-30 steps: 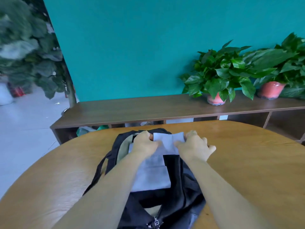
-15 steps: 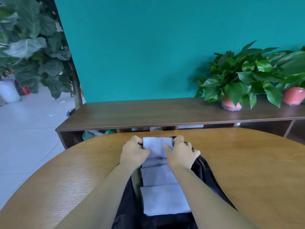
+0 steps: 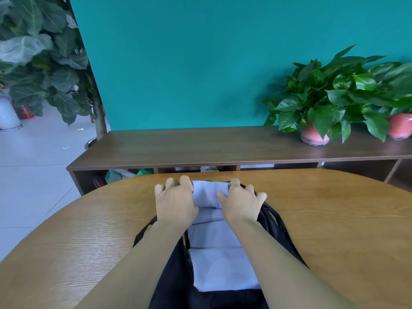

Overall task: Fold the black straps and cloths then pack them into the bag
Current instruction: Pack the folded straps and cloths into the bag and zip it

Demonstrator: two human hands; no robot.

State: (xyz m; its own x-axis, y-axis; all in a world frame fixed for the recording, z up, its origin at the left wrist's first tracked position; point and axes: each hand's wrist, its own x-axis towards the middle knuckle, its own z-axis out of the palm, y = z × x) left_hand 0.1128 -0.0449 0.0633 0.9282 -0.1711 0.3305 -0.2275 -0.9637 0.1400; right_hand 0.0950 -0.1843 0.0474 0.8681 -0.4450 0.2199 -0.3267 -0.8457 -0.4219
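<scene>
Pinching the far end of the pale cloth (image 3: 210, 195) with the left hand (image 3: 175, 199) and right hand (image 3: 242, 200), both grips should roll evenly over the bag (image 3: 278, 233).

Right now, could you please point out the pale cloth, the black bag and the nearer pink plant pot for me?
pale cloth (image 3: 223, 273): head view, on its near flat fold.
black bag (image 3: 281, 237): head view, on its right side fabric.
nearer pink plant pot (image 3: 313, 137): head view, on its front wall.

Pale lavender cloth (image 3: 219, 264) on black bag (image 3: 281, 237), grained tan table (image 3: 334, 219), teal wall (image 3: 200, 63).
</scene>
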